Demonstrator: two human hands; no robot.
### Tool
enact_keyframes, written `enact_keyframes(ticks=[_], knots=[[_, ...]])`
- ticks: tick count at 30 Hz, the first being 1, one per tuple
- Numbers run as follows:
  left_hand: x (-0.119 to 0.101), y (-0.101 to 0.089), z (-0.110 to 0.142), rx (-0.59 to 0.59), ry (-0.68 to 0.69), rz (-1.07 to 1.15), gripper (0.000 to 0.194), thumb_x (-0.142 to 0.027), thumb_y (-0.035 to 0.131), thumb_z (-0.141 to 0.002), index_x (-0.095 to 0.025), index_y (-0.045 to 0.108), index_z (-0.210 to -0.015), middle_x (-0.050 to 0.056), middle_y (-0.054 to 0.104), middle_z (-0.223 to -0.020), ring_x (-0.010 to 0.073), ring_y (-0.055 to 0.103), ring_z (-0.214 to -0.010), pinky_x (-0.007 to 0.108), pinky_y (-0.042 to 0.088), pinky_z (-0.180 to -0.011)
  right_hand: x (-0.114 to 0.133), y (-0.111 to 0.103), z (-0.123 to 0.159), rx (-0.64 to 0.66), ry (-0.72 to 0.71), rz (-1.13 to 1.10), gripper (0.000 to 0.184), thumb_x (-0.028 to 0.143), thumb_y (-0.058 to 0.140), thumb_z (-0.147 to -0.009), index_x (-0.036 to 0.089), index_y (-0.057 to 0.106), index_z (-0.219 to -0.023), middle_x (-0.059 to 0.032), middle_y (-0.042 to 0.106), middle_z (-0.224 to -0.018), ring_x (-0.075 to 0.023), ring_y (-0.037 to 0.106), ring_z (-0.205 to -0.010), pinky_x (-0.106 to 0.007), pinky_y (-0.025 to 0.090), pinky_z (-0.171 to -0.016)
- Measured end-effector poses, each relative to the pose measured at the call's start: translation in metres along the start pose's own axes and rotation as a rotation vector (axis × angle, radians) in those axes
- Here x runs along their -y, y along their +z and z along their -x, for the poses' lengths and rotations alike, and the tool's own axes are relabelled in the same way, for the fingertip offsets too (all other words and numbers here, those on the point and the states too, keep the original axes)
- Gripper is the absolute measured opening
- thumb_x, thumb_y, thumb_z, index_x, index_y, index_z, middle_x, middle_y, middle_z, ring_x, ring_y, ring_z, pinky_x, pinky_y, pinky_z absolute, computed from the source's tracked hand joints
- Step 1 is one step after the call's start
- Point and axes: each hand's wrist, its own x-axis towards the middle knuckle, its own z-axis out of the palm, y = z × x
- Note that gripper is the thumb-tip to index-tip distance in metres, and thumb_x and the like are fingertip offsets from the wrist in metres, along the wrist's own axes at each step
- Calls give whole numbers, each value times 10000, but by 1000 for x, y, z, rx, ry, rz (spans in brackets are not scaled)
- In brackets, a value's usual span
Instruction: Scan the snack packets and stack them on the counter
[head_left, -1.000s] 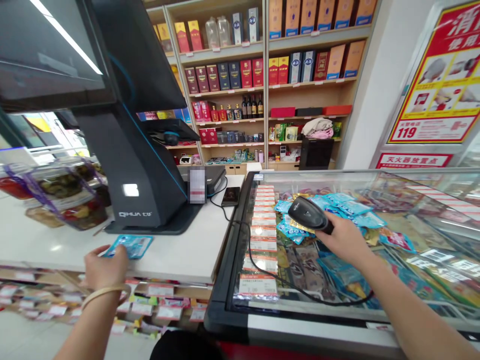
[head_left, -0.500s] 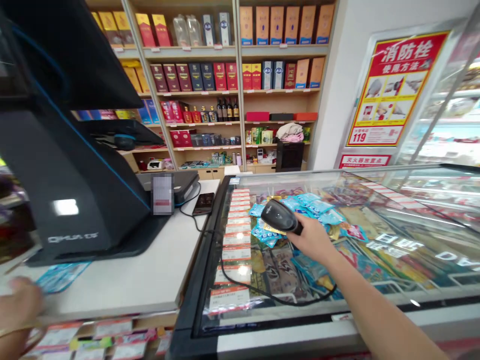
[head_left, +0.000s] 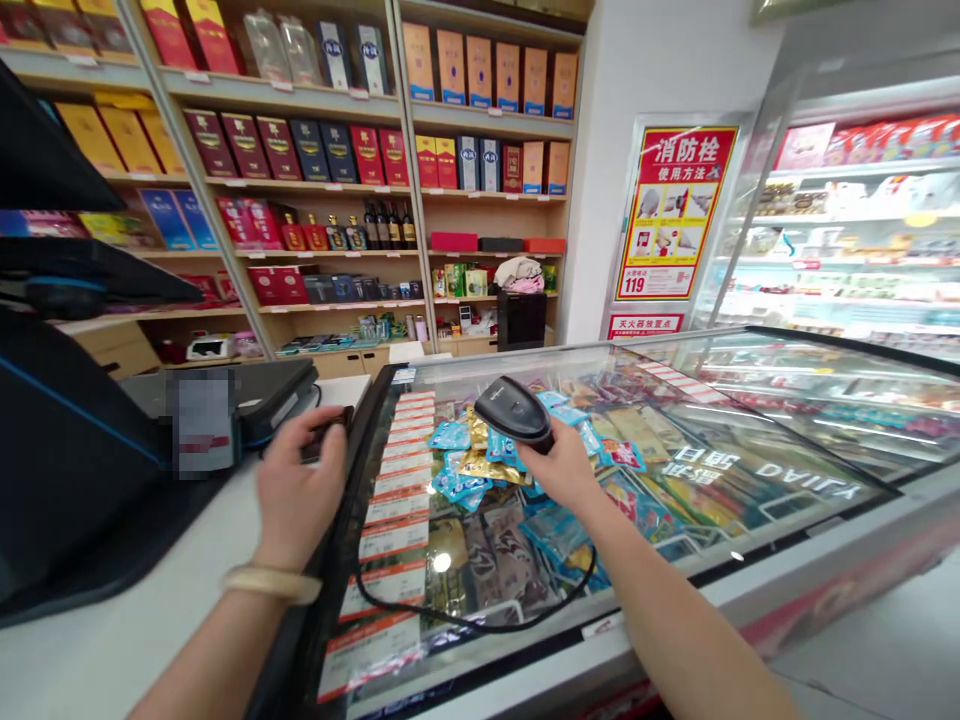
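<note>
My right hand (head_left: 566, 468) is wrapped round the handle of a black barcode scanner (head_left: 514, 408), holding it above the freezer's glass top. Under and around the scanner lie several small blue snack packets (head_left: 459, 480) and gold ones (head_left: 484, 466). The scanner's black cable (head_left: 480, 627) loops across the glass. On the left, my left hand (head_left: 300, 490), with a pale bangle (head_left: 270, 583) at the wrist, reaches over the counter's edge. Its thumb and fingers are apart around a dark phone (head_left: 324, 438), which they partly hide; whether they touch it is unclear.
A black checkout terminal (head_left: 67, 450) stands on the white counter (head_left: 202, 600) at left. A payment display (head_left: 202, 425) and a flat black device (head_left: 277, 390) sit beside it. Price labels (head_left: 397, 490) line the freezer's left side. Shelves of boxed bottles (head_left: 315, 150) fill the back wall.
My left hand has moved from the lower left of the counter, by a blue packet, up to the phone. The view has swung right. My right hand still holds the barcode scanner over the packets.
</note>
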Motion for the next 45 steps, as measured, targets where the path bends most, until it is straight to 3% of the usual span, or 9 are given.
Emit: enact_keyframes(ticks=[3,6,10,14,23,29,34,39,45], knots=[[-2,63,1,183,134,-200,300,-408,576,-811,-216,697,-1008,101,705,-1072,294,616,-1079,428,435,-1007,1,0,-1,-3,2,-11,290,261,584,-727,173,689,-983,-45,758,-938,-238,680,-878,-356,534,-833],[3,104,2,336,15,-435,431,-467,540,-814,-189,701,-1101,182,669,-1207,393,566,-1173,526,412,-997,0,0,-1,3,16,-8,275,266,590,-731,176,694,-969,-42,755,-914,-233,675,-858,-348,537,-822],[7,127,4,442,-163,-645,594,-559,423,-850,-132,686,-1169,262,619,-1263,451,538,-1190,561,411,-952,-4,1,-2,22,27,-24,278,249,597,-729,184,696,-981,-33,749,-932,-217,671,-828,-335,536,-812],[6,139,8,517,-186,-734,679,-609,400,-837,-82,677,-1163,293,590,-1281,459,510,-1215,556,379,-983,-5,1,-2,39,14,2,277,229,599,-723,197,702,-977,-29,749,-949,-216,665,-847,-326,531,-815],[16,136,8,448,-295,-623,615,-523,619,-763,-142,583,-1244,223,637,-1236,401,540,-1227,493,415,-998,-2,4,1,58,-5,53,275,180,605,-692,192,711,-945,-26,753,-908,-206,660,-793,-301,525,-774],[24,115,7,267,-484,-34,428,-334,685,-716,-151,597,-1093,82,703,-847,234,685,-713,367,563,-682,-1,3,2,79,6,121,262,170,619,-688,203,716,-930,-21,751,-879,-210,660,-806,-298,520,-764],[13,90,6,124,-530,364,356,-304,719,-661,-142,652,-971,12,663,-708,163,638,-570,307,575,-569,1,4,6,124,13,180,260,191,637,-688,211,711,-937,-21,745,-863,-210,659,-784,-293,508,-736],[8,82,7,29,-558,442,392,-334,720,-647,-117,683,-971,7,662,-668,159,646,-578,302,592,-601,6,7,9,164,-29,197,272,177,624,-687,216,702,-945,-22,743,-873,-220,672,-832,-284,495,-743],[10,84,8,57,-491,411,381,-330,706,-647,-125,694,-967,6,667,-676,163,647,-575,323,604,-613,8,7,10,236,-14,329,215,214,647,-698,219,693,-907,-25,739,-849,-214,668,-798,-268,466,-708]])
